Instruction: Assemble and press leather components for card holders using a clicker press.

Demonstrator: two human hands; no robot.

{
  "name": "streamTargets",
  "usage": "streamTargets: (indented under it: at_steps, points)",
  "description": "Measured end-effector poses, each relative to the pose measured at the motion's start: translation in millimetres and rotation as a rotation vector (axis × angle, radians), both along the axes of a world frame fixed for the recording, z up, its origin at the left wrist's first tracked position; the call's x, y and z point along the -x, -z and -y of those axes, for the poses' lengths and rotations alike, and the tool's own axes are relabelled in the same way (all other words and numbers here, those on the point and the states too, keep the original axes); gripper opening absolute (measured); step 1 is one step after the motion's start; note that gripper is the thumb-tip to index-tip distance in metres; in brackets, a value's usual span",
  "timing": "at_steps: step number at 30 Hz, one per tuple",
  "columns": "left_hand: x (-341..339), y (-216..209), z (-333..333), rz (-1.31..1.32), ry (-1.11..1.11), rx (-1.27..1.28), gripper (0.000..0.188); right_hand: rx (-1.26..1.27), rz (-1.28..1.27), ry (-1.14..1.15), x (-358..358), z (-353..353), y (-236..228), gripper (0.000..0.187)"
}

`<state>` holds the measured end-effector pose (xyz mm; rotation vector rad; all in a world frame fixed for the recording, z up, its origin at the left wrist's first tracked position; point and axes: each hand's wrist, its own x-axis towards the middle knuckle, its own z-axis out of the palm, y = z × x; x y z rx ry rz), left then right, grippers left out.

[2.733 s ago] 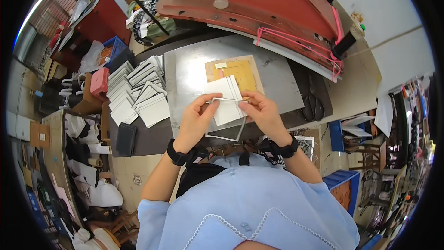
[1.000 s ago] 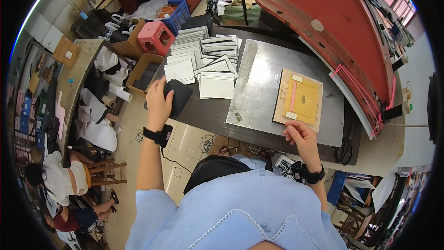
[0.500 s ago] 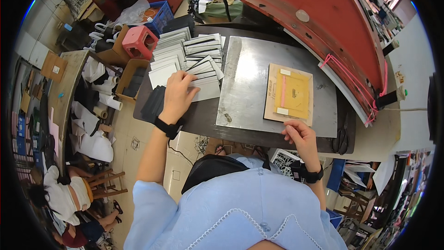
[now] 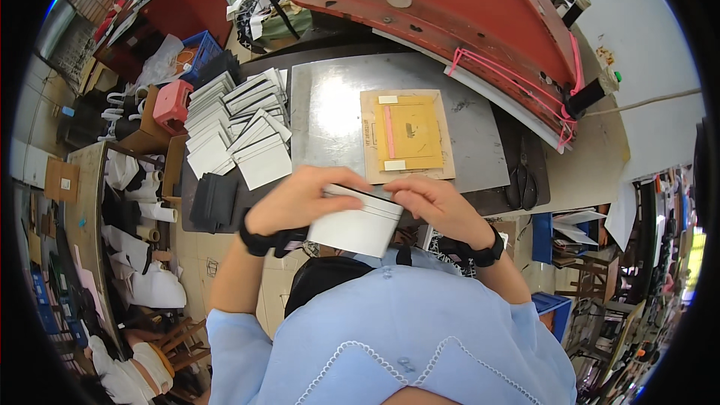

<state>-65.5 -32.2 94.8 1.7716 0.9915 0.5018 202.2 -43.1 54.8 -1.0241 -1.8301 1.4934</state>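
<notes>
My left hand [image 4: 304, 199] is closed on a white rectangular panel [image 4: 352, 234] with dark lines along its upper edge, held in front of my body at the table's near side. The fingers of my right hand [image 4: 439, 206] pinch the panel's upper right corner. Left of a metal plate [image 4: 326, 86] lies a spread pile of similar white panels [image 4: 262, 169]. Closer to me is a stack of black pieces [image 4: 214, 202]. On the plate rests a wooden board [image 4: 446, 165] carrying a yellow sheet [image 4: 412, 131] with a pink strip and two white tabs.
A large red machine part [image 4: 450, 0] with pink cord [image 4: 510, 75] slants over the far right. Black scissors [image 4: 523, 184] lie at the table's right end. A red stool [image 4: 172, 105] and blue crate [image 4: 201, 52] stand at the left. A person [image 4: 135, 367] sits lower left.
My left hand has come from the pile toward my body with a white panel. My right hand has moved left and now grips its corner. The view has shifted right.
</notes>
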Motion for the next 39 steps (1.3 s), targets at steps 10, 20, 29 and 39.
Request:
streamTargets:
  at_steps: [10, 20, 29, 39]
  points:
    - [-48, 63, -42, 0.149, -0.462, -0.101, 0.033, 0.296, -0.154, 0.393, -48, -34, 30, 0.027]
    - [-59, 80, -52, -0.134, -0.208, -0.561, 0.035, 0.043, 0.114, 0.543, -24, -67, 44, 0.035]
    - [-60, 88, -57, -0.229, -0.194, -0.628, 0.038, -0.182, 0.259, 0.569, -20, -66, 49, 0.040]
    - [-55, 86, -57, -0.266, -0.158, -0.646, 0.038, -0.125, 0.235, 0.514, -24, -69, 53, 0.040]
